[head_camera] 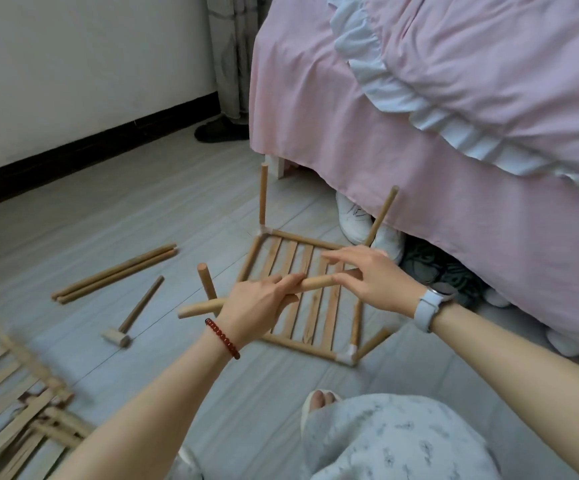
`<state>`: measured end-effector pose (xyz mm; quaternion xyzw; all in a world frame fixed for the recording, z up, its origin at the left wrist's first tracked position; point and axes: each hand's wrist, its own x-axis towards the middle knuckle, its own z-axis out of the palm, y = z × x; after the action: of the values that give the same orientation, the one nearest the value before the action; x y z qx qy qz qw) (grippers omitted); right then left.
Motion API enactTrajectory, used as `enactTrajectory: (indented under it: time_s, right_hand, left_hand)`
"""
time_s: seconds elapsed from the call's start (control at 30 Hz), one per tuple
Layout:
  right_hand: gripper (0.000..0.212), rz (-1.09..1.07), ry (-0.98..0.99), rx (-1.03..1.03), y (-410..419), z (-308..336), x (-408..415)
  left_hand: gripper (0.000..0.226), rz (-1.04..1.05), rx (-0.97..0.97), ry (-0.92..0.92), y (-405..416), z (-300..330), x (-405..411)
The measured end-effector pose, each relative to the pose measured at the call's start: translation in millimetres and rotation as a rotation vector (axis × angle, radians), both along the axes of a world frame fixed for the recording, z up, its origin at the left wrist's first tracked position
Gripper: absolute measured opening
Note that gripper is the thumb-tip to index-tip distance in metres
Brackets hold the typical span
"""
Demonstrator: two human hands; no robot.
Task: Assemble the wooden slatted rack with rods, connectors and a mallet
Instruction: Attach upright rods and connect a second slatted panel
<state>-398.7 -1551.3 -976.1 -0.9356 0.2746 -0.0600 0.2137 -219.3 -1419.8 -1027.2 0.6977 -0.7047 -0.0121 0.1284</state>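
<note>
Wooden and round in section, a loose rod [253, 294] is held level above the slatted frame [301, 292] in the head view, its long axis running from lower left to upper right across both hands. The left hand [258, 308] is wrapped around the rod's middle, fingers curled over the top. The right hand [367, 273] is at the rod's right end; thumb and fingertips appear to pinch it, though the contact is partly hidden.

The frame lies flat on the floor directly beneath the hands, with pale flat slats set between round side rods. White connectors [346, 357] are seen at the corners, and short rods rise from them at slight tilts. The near-right corner lies closest to the right hand, and a seating there is judged the likelier move.

The mallet [132, 315], light wood with a blunt block head, lies untouched to the left of the left hand. Spare rods [114, 273] lie beyond it, side by side.
</note>
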Motion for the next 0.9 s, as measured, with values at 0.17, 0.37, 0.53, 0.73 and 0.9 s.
enactTrajectory:
  time_s: [0.17,0.37,0.53,0.73,0.9]
  right_hand:
    - [0.035,-0.766,-0.124,0.224,-0.5,-40.1,-64.3]
    - [0.045,-0.989,-0.323,0.533,23.1,-69.4,-46.5]
    - [0.041,-0.944,-0.328,0.49,13.8,-76.4,-11.3]
    - [0.036,-0.604,-0.243,0.447,11.2,-71.3,28.0]
    - [0.03,-0.355,-0.171,0.506,17.5,-71.0,54.8]
  left_hand:
    - [0.043,0.088,0.051,0.128,11.9,-11.4,-20.6]
    - [0.044,0.143,0.105,0.097,20.4,-26.0,-41.3]
    - [0.041,0.297,0.08,0.185,39.4,-31.6,-24.2]
    - [0.04,0.402,0.1,0.211,45.2,-36.6,1.7]
    - [0.036,0.546,0.082,0.255,60.7,-37.0,19.7]
